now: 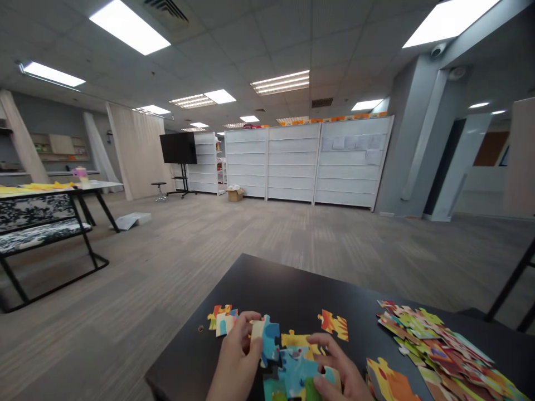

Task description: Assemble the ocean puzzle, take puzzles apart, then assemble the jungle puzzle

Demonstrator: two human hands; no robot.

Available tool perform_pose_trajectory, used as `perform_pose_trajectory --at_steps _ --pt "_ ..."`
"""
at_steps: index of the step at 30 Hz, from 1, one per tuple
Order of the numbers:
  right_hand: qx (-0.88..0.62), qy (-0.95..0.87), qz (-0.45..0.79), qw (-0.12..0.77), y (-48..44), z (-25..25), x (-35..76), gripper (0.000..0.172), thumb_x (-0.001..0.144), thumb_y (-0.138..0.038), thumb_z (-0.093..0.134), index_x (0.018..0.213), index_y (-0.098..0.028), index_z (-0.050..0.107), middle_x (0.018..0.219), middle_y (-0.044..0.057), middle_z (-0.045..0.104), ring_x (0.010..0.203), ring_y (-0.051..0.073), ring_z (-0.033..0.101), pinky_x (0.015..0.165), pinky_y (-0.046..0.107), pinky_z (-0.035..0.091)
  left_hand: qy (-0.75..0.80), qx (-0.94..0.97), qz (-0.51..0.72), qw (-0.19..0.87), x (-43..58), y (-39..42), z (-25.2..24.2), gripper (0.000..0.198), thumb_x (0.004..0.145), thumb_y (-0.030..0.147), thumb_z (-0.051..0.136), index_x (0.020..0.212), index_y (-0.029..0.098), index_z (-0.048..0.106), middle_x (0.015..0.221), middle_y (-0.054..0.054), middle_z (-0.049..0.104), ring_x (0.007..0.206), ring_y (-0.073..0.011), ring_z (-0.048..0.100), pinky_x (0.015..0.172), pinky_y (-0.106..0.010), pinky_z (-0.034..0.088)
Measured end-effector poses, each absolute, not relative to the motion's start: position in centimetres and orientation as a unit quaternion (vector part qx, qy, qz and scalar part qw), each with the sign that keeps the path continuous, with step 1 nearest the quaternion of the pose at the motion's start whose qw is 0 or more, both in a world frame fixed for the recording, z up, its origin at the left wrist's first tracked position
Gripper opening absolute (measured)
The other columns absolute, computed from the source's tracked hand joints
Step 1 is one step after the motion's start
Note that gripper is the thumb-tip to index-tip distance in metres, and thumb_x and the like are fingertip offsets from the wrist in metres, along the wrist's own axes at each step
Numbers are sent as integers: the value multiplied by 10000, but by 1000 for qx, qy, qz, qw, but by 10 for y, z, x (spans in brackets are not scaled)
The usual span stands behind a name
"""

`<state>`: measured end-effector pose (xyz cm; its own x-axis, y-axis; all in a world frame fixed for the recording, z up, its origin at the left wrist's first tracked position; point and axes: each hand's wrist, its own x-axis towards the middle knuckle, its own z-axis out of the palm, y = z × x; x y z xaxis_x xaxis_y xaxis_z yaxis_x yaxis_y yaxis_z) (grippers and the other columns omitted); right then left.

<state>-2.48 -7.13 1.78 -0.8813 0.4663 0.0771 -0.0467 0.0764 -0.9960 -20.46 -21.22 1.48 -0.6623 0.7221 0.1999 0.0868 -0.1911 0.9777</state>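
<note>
My left hand (239, 356) pinches a blue and cream jigsaw piece (271, 338) between thumb and fingers, at the upper left of a joined patch of blue and green jigsaw pieces (297, 368). Whether that piece is locked into the patch I cannot tell. My right hand (340, 365) curls around the right edge of the patch, its thumb low and its fingers near a yellow jigsaw piece (295, 339). The fingers hide part of the patch there. The patch runs out of view at the bottom.
Beyond my left hand lie a few loose pieces (221, 318). An orange piece (334, 324) lies past my right hand, and another orange one (390, 381) lies nearer. A large heap of pieces (443, 348) covers the right of the black table (267, 278).
</note>
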Motion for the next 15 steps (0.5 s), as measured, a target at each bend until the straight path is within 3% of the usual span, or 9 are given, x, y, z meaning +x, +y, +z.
perform_pose_trajectory --at_steps 10,15 --pt "-193 -651 693 244 -72 7 -31 598 773 -673 696 1199 -283 540 741 -23 638 612 198 613 709 344 534 571 328 699 278 -195 -208 15 271 818 275 608 1073 210 542 819 1 671 709 -173 618 642 -249 458" --pt "-207 -639 696 254 -71 7 -32 593 757 -665 711 1181 -285 543 741 -23 624 588 194 594 668 330 521 549 320 718 283 -194 -208 16 265 792 278 626 1038 223 544 807 16 649 689 -164 604 629 -243 447"
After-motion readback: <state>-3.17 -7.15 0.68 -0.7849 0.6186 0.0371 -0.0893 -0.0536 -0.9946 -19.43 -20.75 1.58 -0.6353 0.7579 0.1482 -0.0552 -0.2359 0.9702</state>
